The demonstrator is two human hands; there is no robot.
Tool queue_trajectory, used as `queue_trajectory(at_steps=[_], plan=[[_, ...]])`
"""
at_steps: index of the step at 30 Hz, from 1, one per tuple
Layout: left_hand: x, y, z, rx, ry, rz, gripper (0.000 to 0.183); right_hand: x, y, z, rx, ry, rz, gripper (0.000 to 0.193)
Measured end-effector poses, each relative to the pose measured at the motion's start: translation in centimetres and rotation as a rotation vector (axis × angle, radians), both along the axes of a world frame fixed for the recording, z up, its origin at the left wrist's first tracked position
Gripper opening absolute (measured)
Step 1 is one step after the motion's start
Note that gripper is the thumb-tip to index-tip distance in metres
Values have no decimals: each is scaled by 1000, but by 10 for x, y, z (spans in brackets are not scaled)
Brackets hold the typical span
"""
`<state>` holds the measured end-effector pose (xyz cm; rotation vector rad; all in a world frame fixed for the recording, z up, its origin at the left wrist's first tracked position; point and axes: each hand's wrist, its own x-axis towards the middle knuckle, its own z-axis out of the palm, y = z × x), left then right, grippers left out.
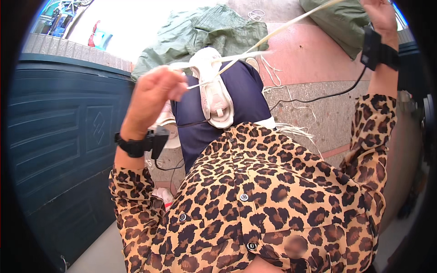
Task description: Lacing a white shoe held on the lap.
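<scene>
White sneaker (221,102) lay on the navy trousers (249,88) across the lap, toe pointing away from the body, opening nearest it. Cream shoelace (284,30) ran from above the sneaker up to its right, out of frame. Left hand (157,98), left of the sneaker, blurred: fingers narrowed, pinching a white strand (196,85) that led to the sneaker. Right hand (380,16), far up to the sneaker's right, was cut by the frame edge; could not tell its grip. Beyond the sneaker: crumpled green tarp (182,38). Right of the sneaker, on the floor: bundled white laces (296,131). Well left: dark blue panelled door (54,127).
</scene>
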<state>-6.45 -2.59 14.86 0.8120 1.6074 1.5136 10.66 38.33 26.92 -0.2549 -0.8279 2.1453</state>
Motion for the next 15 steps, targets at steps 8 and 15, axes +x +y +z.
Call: queue_trajectory(at_steps=[8, 15], plan=[[-183, -204, 66, 702, -382, 459, 19, 6, -43, -170, 897, -876, 166, 27], [-128, -118, -35, -104, -214, 688, 31, -34, -182, -272, 1078, -887, 474, 17]])
